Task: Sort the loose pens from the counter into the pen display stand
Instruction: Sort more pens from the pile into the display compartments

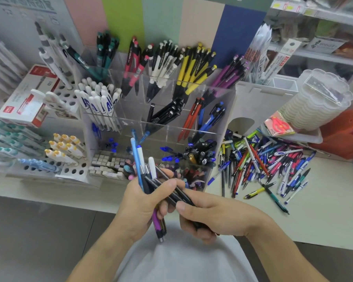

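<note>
Head view: the left hand point(143, 202) grips a mixed pen bundle point(145, 171); right hand point(208, 216) fingers point(180, 206) pinch black pens point(171, 190) from it. Beyond them stands the display stand point(157, 127), loose pens point(261, 165) piled right on the table point(324, 210). A slack grip could scatter the bundle.

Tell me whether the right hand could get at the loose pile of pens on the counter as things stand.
Probably yes for the path: the pile of pens lies open on the counter to the right, nothing over it. But the right hand grips dark pens shared with the left hand, so it must release first.
</note>
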Available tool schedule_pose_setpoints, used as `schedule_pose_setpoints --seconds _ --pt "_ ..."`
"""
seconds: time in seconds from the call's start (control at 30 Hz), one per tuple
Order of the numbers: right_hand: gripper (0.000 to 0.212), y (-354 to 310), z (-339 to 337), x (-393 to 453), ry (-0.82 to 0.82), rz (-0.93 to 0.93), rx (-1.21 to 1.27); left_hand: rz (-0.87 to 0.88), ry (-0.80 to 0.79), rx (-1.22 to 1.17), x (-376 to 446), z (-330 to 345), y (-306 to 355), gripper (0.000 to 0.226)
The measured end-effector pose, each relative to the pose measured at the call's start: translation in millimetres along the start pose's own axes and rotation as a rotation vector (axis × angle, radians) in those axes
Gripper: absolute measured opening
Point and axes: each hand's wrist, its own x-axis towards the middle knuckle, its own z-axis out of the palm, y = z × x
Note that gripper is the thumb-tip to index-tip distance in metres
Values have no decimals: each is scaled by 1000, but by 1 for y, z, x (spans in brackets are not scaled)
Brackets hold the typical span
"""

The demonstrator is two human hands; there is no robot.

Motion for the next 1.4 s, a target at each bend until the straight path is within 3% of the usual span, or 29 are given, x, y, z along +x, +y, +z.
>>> schedule_pose_setpoints --seconds 0.1,0.3,0.4,0.53,0.63,0.73,0.87,0.97,1.03,1.13,1.2,1.23,1.3,1.4 --pt "29 0 -4 4 90 -49 142 86 22 -15 0 -3 4 45" --pt "32 -5 -12 11 413 -189 286 244 184 -128 4 2 8 3" --pt "38 -10 -2 20 587 -247 460 327 240 -97 4 2 13 13" --pt "29 -21 17 37 732 -356 623 402 244 -50 5 6 21 16" --pt "24 -33 14 39 844 -403 513 401 178 -33 11 1 26 25" --pt "25 -51 -2 27 972 -463 355 366 250 -33 15 -4 31 56" --pt "19 -86 -32 14 1227 -678 55 401 346 23 24 -9 46 12" --pt "13 -106 -49 22 1333 -826 -355 480 406 165 36 -8 59 14" --pt "15 -115 -58 32 1288 -801 -700 526 419 264 47 -4 66 18" --pt "18 -125 -67 51 1015 -598 -1028 569 425 426 64 1 69 27" --pt "17 -125 -64 67 876 -446 -1089 562 402 473 73 3 71 31" --pt "17 -121 -61 75 899 -439 -1121 557 393 477 76 4 71 31" --pt "19 -107 -51 87 1039 -536 -1105 554 379 478 81 4 71 28" --pt "33 -83 -36 92 1279 -665 -773 534 353 483 85 4 72 26"
